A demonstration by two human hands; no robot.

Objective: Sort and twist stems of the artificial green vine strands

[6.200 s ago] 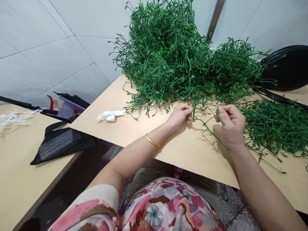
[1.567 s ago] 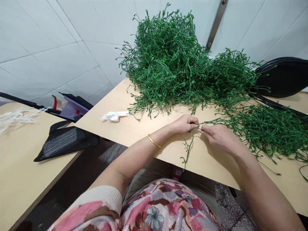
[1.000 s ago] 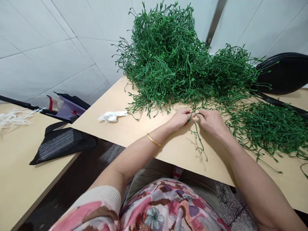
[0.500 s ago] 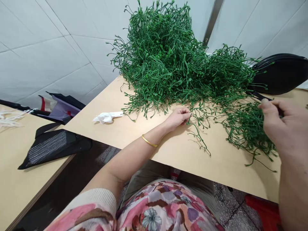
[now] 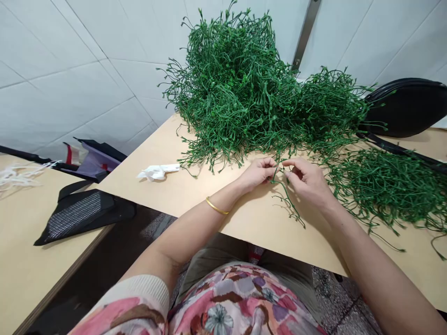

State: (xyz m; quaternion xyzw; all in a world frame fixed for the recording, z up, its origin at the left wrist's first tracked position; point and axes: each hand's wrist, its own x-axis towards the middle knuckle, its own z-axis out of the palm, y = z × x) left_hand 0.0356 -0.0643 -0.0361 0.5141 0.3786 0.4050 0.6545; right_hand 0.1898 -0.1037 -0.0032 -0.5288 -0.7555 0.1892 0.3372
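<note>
My left hand [image 5: 260,174] rests on the table and pinches a thin green plastic stem [image 5: 289,200], whose branched end trails on the wood toward me. Right beside it, my right hand [image 5: 309,181] has thumb and forefinger closed at the upper part of the same stem; the fingertips nearly meet the left ones. Behind both hands rises a big heap of green plastic stems [image 5: 237,88] with small budded tips. A lower pile of the same stems [image 5: 394,186] lies right of my right hand.
A white wrapped item [image 5: 159,172] lies left on the table [image 5: 206,195]. A black bag [image 5: 408,107] with a strap sits at the right back. On another table at left are a black mesh item [image 5: 84,214], a folded purple item [image 5: 94,158] and white strips [image 5: 26,174].
My right hand has come left from above the smaller pile to the stem in my left hand. The left hand has stayed in place, still pinching.
</note>
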